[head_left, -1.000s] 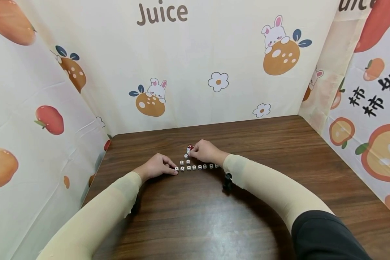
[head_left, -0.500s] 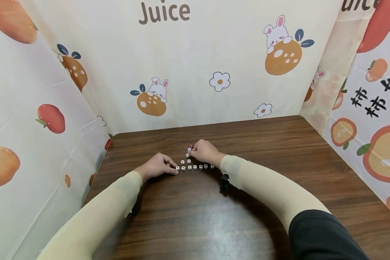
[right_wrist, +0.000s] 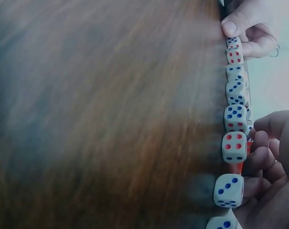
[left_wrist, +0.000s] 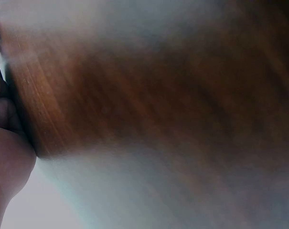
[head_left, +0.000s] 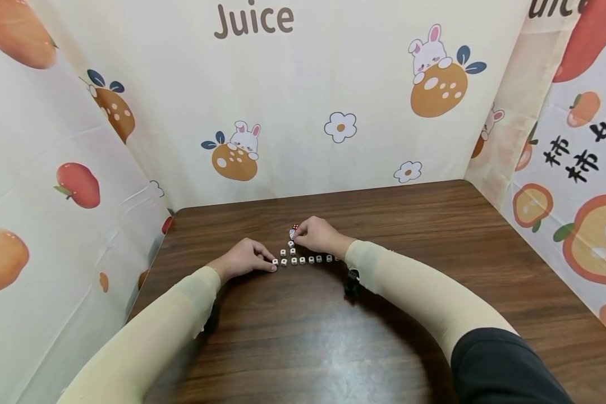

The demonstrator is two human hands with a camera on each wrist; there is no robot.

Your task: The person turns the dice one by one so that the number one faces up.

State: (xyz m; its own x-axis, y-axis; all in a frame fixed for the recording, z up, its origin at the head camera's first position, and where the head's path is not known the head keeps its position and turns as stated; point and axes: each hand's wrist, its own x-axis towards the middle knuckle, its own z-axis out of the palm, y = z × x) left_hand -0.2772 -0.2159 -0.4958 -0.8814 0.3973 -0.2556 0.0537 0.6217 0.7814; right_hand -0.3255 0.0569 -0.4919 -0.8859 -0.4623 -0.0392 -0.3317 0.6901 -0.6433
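White dice with red and blue pips stand in a front row on the brown table, among them a die (head_left: 302,261). At its left end my left hand (head_left: 243,258) pinches the end die (head_left: 275,262) between thumb and finger. A short second row lies behind, with one die (head_left: 283,252); another single die (head_left: 290,244) sits farther back. My right hand (head_left: 319,234) reaches over the row, fingertips pinching a small white die (head_left: 292,233) beside a red die (head_left: 295,227). In the right wrist view the front row's dice (right_wrist: 234,147) stand between the camera and my right fingers (right_wrist: 273,125).
The dark wood table (head_left: 283,336) stretches toward me and to both sides. Printed cloth (head_left: 293,84) hangs behind it and along the left and right. A black wrist device (head_left: 352,283) hangs under my right wrist, close to the row's right end.
The single die behind the short row, turned at an angle before, now sits squarer. My right fingertips have shifted slightly around the dice there. The left hand stays on its die.
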